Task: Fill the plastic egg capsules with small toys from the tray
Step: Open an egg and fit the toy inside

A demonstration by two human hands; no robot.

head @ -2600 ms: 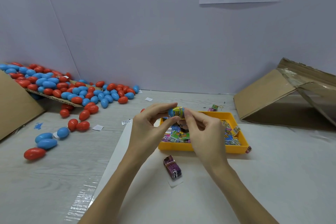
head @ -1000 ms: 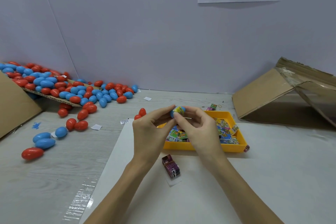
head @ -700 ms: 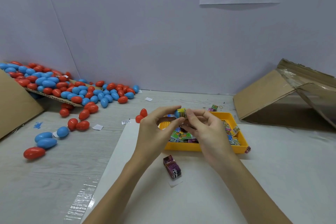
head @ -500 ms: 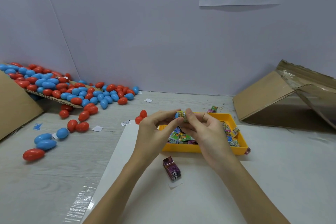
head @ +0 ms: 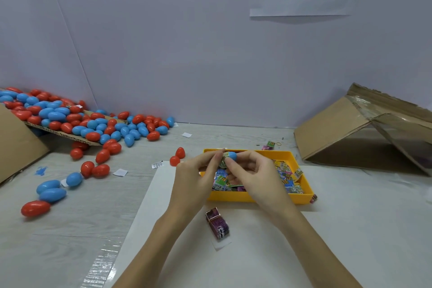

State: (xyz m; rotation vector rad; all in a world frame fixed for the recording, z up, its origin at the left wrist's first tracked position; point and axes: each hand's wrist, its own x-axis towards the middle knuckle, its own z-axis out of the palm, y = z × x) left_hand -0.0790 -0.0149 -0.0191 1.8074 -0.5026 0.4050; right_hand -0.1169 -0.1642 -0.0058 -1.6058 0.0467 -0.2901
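Both my hands meet above the yellow tray (head: pixel 256 200). My left hand (head: pixel 198 175) and my right hand (head: pixel 254 175) pinch one blue egg capsule (head: pixel 232 156) between their fingertips, with a small green toy packet (head: pixel 225 159) showing at the capsule's left end. The tray under my hands holds several colourful toy packets (head: pixel 288 177). Whether the capsule is closed is hidden by my fingers.
A purple toy box (head: pixel 217 223) lies on the white sheet (head: pixel 327 236) in front of the tray. Two red capsules (head: pixel 177 156) sit left of the tray. A large heap of red and blue capsules (head: pixel 93 124) spills from cardboard at the left. A tilted cardboard box (head: pixel 364 128) stands at the right.
My hands have stayed together over the tray, turning and working the blue capsule and packet between the fingertips. The blue shell now faces right and more of it shows.
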